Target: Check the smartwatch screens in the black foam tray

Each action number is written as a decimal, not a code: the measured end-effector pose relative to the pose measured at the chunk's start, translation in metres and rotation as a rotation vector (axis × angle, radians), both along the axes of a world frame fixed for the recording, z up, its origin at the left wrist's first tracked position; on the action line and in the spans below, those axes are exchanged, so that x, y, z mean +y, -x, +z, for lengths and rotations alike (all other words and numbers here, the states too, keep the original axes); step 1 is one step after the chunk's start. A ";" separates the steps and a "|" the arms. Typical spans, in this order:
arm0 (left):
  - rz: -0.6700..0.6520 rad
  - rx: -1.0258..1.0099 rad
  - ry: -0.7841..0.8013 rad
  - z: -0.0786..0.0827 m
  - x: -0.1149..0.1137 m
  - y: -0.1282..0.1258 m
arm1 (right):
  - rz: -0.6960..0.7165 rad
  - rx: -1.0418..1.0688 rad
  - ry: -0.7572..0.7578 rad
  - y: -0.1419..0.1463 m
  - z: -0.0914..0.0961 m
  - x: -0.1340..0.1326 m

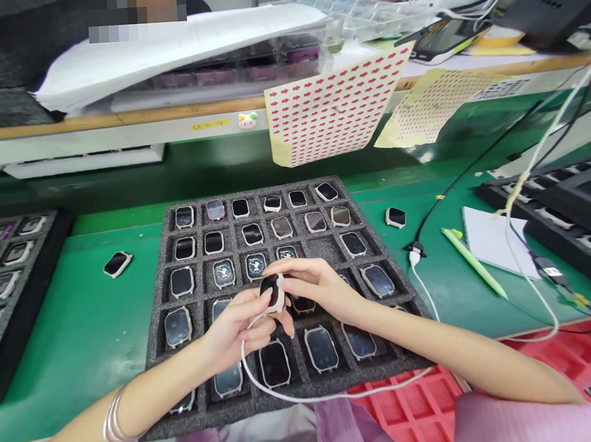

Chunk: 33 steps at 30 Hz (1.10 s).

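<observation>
A green workbench (pixel 107 339) fills much of my view, and on it in front of me lies a grey foam tray (pixel 156 389) whose compartments hold many square-faced watches (pixel 275 362). My hands meet above its middle: my left hand (pixel 249 317) grips a pale-framed watch (pixel 270 293) between thumb and fingers, and my right hand (pixel 319 283) pinches its upper right edge. A white cable (pixel 306 400) loops from my left hand and under my right forearm (pixel 448 342) — its end by the watch is hidden. I judge that my forearm snagging this loop could tug the watch free, and a slack pinch could drop it onto the screens below. I can read no brand. A hanging sheet (pixel 309 120) carries rows of red arrows; a black-and-white patterned label (pixel 510 88) sits farther right; a yellow strip (pixel 210 125) bears marks — too small to read.
</observation>
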State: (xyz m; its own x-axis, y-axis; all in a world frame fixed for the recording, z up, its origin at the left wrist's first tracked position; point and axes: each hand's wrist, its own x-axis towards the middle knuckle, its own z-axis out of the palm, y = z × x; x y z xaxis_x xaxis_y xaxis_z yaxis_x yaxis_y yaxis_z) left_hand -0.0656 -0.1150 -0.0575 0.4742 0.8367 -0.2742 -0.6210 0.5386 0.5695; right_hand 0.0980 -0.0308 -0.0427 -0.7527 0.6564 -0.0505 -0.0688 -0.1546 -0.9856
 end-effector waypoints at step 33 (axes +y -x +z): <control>0.090 0.584 -0.323 0.003 -0.010 -0.006 | 0.366 -0.125 -0.509 -0.012 0.007 -0.003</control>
